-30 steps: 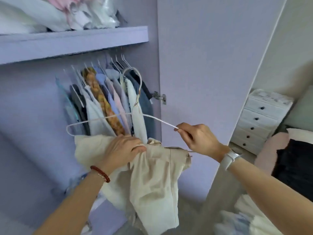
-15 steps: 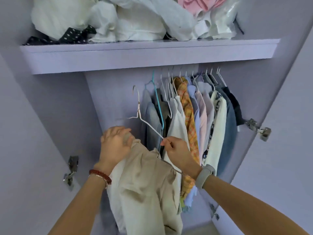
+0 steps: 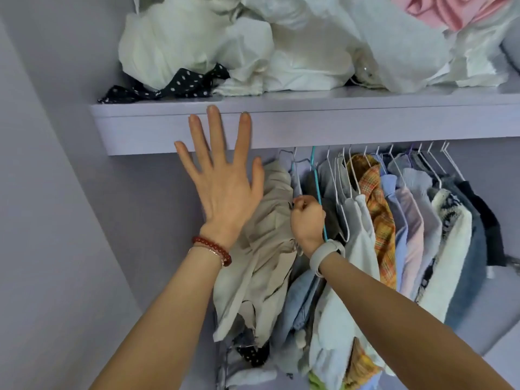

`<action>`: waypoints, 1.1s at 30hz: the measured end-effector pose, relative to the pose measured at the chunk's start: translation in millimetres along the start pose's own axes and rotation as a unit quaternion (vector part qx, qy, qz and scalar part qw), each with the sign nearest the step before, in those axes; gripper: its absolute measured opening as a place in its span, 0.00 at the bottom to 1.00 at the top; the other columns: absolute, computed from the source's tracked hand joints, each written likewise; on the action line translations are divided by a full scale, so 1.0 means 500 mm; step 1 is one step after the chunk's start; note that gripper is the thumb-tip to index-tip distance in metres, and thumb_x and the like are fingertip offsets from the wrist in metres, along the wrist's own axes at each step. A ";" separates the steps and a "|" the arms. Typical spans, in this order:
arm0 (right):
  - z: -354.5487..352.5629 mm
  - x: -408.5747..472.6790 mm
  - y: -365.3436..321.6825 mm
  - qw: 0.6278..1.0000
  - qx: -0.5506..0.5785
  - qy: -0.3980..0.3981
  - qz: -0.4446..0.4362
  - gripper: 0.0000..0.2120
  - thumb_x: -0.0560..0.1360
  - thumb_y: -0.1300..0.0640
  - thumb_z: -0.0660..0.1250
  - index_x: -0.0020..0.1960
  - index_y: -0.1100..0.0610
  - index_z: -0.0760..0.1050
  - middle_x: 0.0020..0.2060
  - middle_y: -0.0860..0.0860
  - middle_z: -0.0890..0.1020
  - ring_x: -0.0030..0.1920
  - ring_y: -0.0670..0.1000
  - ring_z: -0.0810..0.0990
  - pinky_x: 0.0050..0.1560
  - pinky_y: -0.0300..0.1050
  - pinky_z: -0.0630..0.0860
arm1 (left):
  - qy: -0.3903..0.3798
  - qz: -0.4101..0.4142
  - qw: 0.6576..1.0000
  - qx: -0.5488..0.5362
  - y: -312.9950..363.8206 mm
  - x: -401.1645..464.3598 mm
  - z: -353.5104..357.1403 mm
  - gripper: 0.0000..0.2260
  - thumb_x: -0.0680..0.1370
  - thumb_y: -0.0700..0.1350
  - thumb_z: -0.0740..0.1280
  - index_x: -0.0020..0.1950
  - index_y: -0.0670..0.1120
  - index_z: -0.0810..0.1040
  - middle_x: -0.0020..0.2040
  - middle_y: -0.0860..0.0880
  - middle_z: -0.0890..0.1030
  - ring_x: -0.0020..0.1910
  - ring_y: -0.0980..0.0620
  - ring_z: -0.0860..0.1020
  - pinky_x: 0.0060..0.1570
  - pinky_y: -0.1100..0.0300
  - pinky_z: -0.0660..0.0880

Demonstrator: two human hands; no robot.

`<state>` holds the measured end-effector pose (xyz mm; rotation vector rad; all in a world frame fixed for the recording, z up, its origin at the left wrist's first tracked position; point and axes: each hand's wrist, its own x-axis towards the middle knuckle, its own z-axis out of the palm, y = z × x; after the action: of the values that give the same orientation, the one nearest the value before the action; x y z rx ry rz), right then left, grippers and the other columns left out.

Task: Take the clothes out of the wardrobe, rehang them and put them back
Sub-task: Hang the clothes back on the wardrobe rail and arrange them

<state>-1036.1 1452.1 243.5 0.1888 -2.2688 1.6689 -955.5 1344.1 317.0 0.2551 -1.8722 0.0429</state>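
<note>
Head view: your left hand (image 3: 222,190) is spread flat, holding nothing, beside the beige garment (image 3: 264,249) (hanging leftmost); your right hand (image 3: 308,218) curls tight at its hanger.

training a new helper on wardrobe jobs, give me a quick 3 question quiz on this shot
1. True or false: the left hand grips the beige garment.
2. Which item lies at the left end of the shelf? A) pink cloth B) black dotted cloth C) plaid shirt
3. Fill in: the right hand is curled between the beige garment and the ___ hanger.

Key: 1 false, its fingers are spread open; 2 B, the black dotted cloth; 3 turquoise.
</note>
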 end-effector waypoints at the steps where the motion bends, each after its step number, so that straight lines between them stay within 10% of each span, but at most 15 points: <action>1: 0.006 0.013 0.005 1.000 -0.007 -0.007 0.008 0.12 0.77 0.65 0.55 0.49 0.66 0.76 0.48 0.64 0.80 0.50 0.63 0.76 0.37 0.39 0.61 | 0.007 0.004 1.000 0.010 -0.006 -0.001 0.010 0.26 0.77 0.51 0.60 0.74 0.50 0.59 0.73 0.35 0.60 0.72 0.37 0.51 0.68 0.36 0.45; 13: -0.024 0.028 0.065 0.993 -0.091 -0.076 -0.014 0.11 0.77 0.64 0.53 0.52 0.68 0.71 0.44 0.64 0.77 0.45 0.62 0.76 0.39 0.46 0.67 | 0.019 0.002 1.000 0.020 -0.001 -0.006 0.018 0.28 0.77 0.53 0.61 0.75 0.51 0.56 0.73 0.35 0.58 0.72 0.34 0.53 0.67 0.38 0.42; 21: -0.264 -0.093 0.099 0.963 -0.161 -0.063 -0.206 0.19 0.77 0.64 0.58 0.67 0.64 0.67 0.66 0.60 0.70 0.66 0.57 0.68 0.67 0.35 0.57 | -0.109 0.001 0.984 -0.141 0.147 -0.152 0.017 0.27 0.74 0.47 0.62 0.73 0.49 0.62 0.75 0.40 0.56 0.74 0.40 0.50 0.68 0.37 0.45; 26: -0.518 -0.196 0.223 0.934 -0.301 -0.014 -0.191 0.17 0.71 0.67 0.63 0.60 0.69 0.73 0.57 0.65 0.77 0.58 0.66 0.75 0.60 0.63 0.71 | -0.257 0.117 0.930 -0.233 0.345 -0.297 -0.011 0.22 0.75 0.49 0.57 0.67 0.44 0.71 0.70 0.39 0.67 0.70 0.39 0.63 0.66 0.37 0.56; 33: -0.913 -0.517 0.442 0.896 -0.437 0.042 0.070 0.18 0.76 0.63 0.60 0.65 0.62 0.70 0.65 0.58 0.72 0.69 0.60 0.65 0.69 0.57 0.61 | -0.414 0.280 0.792 -0.350 0.692 -0.552 -0.141 0.21 0.68 0.40 0.74 0.59 0.40 0.78 0.60 0.38 0.77 0.58 0.38 0.76 0.56 0.36 0.71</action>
<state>-777.3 1932.1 80.9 -0.2569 -2.7494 0.5420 -877.9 1735.2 112.4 -0.9557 -2.6097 -0.4211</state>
